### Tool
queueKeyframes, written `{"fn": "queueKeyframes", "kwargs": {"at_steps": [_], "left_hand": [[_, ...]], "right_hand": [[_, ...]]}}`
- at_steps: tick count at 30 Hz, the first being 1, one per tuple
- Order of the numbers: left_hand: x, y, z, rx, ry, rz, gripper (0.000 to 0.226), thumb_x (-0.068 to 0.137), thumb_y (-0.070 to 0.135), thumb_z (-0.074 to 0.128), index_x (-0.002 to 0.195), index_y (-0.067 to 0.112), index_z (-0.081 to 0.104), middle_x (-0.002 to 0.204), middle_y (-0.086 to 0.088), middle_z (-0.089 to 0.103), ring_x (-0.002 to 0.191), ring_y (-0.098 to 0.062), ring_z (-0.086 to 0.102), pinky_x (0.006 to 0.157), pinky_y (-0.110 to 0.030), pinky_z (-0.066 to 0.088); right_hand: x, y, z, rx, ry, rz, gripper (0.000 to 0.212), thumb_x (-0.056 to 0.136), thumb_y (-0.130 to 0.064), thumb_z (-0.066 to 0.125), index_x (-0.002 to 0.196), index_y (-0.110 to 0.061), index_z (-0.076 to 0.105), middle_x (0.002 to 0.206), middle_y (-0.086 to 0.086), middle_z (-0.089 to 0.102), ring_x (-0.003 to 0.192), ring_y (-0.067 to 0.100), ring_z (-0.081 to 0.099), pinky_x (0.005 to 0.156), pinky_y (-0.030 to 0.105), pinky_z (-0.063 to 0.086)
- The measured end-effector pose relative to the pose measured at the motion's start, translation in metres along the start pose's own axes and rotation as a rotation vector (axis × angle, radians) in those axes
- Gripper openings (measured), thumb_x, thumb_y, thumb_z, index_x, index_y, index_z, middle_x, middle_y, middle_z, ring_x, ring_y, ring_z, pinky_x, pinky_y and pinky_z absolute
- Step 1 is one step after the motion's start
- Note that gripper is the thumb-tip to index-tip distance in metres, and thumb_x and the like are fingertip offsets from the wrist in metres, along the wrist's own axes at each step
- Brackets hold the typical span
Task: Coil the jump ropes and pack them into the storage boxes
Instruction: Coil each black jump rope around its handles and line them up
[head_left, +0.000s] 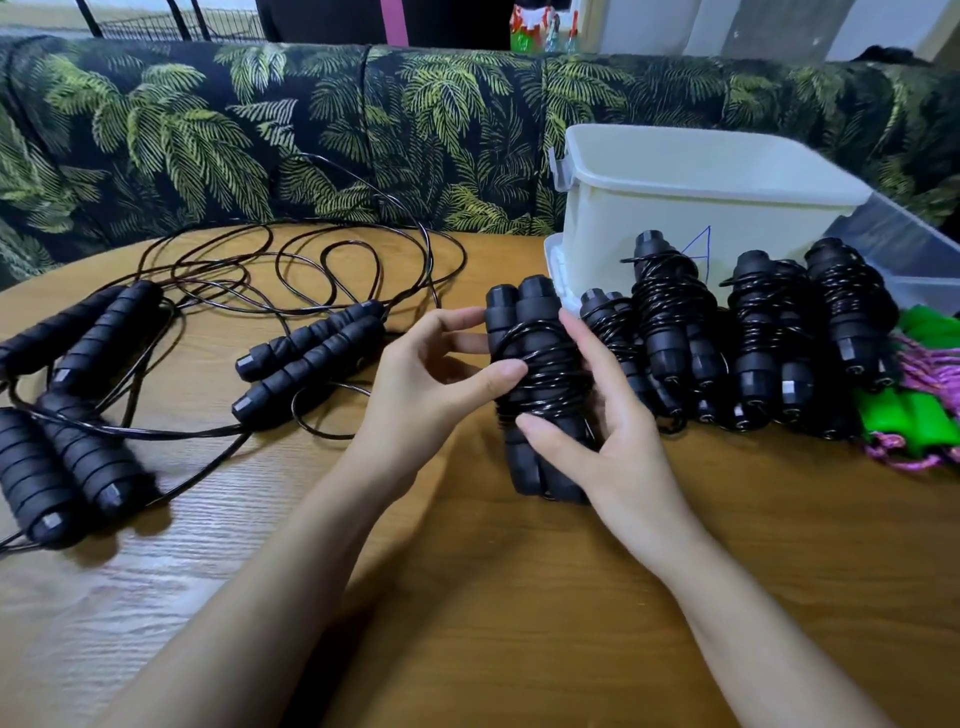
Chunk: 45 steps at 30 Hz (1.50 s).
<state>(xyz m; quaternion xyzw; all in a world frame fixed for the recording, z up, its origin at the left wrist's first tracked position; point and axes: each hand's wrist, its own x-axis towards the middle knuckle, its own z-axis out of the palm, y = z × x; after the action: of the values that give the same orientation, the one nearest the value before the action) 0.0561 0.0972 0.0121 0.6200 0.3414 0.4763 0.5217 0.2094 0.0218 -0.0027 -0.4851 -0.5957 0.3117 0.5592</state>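
Right hand (597, 447) clamped round the wrapped rope bundle (540, 374), near upright over the wooden table (467, 597), centre-right. My read of the step: finishing this coil by securing the cord end. To do it well, hold tension on the last turn, push the tail under a neighbouring wrap, and don't let the two handles splay.

Grip detail: right thumb across the lower front, fingers curled behind. Left hand (431, 379) is loosely spread, thumb pressing on the wraps, fingertips touching the upper left handle, not closed round it. Can't see the cord's end.

Left: three uncoiled ropes (306, 353), cords tangled. Right, just beside the bundle: row of finished black bundles (753, 338), then a green-handled rope (914, 410) with pink cord. Behind those: white storage box (675, 208), lid off, can't see inside. Far: leaf-print sofa (311, 130).
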Motion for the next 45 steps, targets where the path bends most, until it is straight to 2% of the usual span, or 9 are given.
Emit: {"fn": "queueKeyframes", "kwargs": {"at_steps": [7, 13, 18, 23, 27, 32, 36, 40, 45], "left_hand": [[0.002, 0.001, -0.003, -0.069, 0.0, -0.008, 0.049, 0.071, 0.023, 0.077, 0.117, 0.014, 0.063, 0.089, 0.001, 0.075, 0.085, -0.012, 0.069, 0.078, -0.023, 0.054], [0.002, 0.001, -0.003, -0.058, 0.075, -0.016, 0.054, 0.065, 0.028, 0.081, 0.115, 0.017, 0.064, 0.084, 0.006, 0.073, 0.078, -0.011, 0.065, 0.076, -0.024, 0.055], [0.003, -0.004, -0.004, -0.015, 0.126, -0.013, 0.055, 0.06, 0.034, 0.09, 0.107, 0.024, 0.064, 0.088, 0.0, 0.072, 0.075, -0.015, 0.06, 0.073, -0.029, 0.052], [0.002, -0.004, -0.005, 0.019, 0.117, 0.009, 0.057, 0.059, 0.036, 0.094, 0.107, 0.024, 0.065, 0.087, 0.006, 0.072, 0.068, -0.008, 0.057, 0.066, -0.02, 0.049], [0.003, -0.002, -0.007, 0.026, 0.049, 0.023, 0.056, 0.064, 0.027, 0.084, 0.117, 0.02, 0.067, 0.094, 0.004, 0.074, 0.069, -0.004, 0.058, 0.07, -0.02, 0.05], [0.004, -0.006, -0.008, 0.037, 0.011, 0.054, 0.051, 0.07, 0.022, 0.086, 0.117, 0.031, 0.068, 0.103, 0.001, 0.074, 0.074, -0.01, 0.056, 0.079, -0.027, 0.055], [0.003, -0.006, -0.005, 0.032, -0.015, 0.063, 0.052, 0.07, 0.019, 0.084, 0.119, 0.03, 0.068, 0.102, 0.005, 0.075, 0.073, -0.011, 0.057, 0.079, -0.026, 0.054], [0.0, -0.006, 0.0, 0.02, -0.071, 0.085, 0.056, 0.069, 0.015, 0.085, 0.121, 0.027, 0.066, 0.104, 0.006, 0.074, 0.072, -0.007, 0.062, 0.08, -0.025, 0.054], [-0.001, -0.01, 0.003, -0.004, -0.111, 0.148, 0.056, 0.071, 0.014, 0.084, 0.123, 0.024, 0.064, 0.103, 0.001, 0.074, 0.083, -0.009, 0.069, 0.09, -0.025, 0.051]], "right_hand": [[0.002, 0.003, -0.004, 0.199, -0.04, 0.078, 0.07, 0.087, -0.02, 0.07, 0.144, -0.041, 0.036, 0.145, -0.019, 0.05, 0.134, 0.001, 0.046, 0.108, 0.022, 0.04], [-0.002, 0.004, 0.002, -0.082, 0.071, 0.029, 0.066, 0.091, -0.034, 0.064, 0.15, -0.032, 0.033, 0.142, -0.024, 0.034, 0.131, -0.019, 0.03, 0.101, -0.001, 0.025], [-0.004, 0.009, 0.005, -0.257, 0.112, -0.061, 0.056, 0.093, -0.024, 0.056, 0.146, -0.034, 0.042, 0.145, -0.014, 0.043, 0.137, -0.003, 0.035, 0.11, 0.01, 0.025], [-0.003, 0.012, 0.004, -0.173, 0.119, -0.055, 0.063, 0.092, -0.015, 0.057, 0.147, -0.04, 0.036, 0.145, -0.027, 0.043, 0.139, -0.003, 0.036, 0.114, 0.026, 0.032], [-0.003, 0.013, 0.002, -0.083, 0.157, 0.033, 0.059, 0.096, -0.006, 0.059, 0.139, -0.041, 0.042, 0.135, -0.034, 0.048, 0.135, -0.007, 0.04, 0.113, 0.026, 0.035], [-0.006, 0.009, 0.004, -0.148, 0.116, 0.068, 0.049, 0.101, -0.013, 0.053, 0.139, -0.037, 0.035, 0.134, -0.036, 0.037, 0.129, -0.022, 0.033, 0.102, 0.003, 0.029], [-0.009, 0.009, 0.01, -0.249, 0.127, 0.132, 0.08, 0.08, -0.048, 0.07, 0.146, -0.036, 0.027, 0.144, -0.02, 0.043, 0.132, -0.011, 0.038, 0.1, 0.004, 0.03], [-0.01, 0.007, 0.012, -0.405, 0.198, 0.154, 0.107, 0.063, -0.045, 0.087, 0.148, -0.027, 0.024, 0.15, -0.009, 0.04, 0.135, 0.001, 0.037, 0.099, 0.003, 0.027], [-0.007, 0.011, 0.013, -0.456, 0.284, 0.136, 0.1, 0.062, -0.035, 0.091, 0.14, -0.023, 0.03, 0.138, -0.003, 0.053, 0.121, 0.008, 0.05, 0.085, 0.008, 0.038]]}}
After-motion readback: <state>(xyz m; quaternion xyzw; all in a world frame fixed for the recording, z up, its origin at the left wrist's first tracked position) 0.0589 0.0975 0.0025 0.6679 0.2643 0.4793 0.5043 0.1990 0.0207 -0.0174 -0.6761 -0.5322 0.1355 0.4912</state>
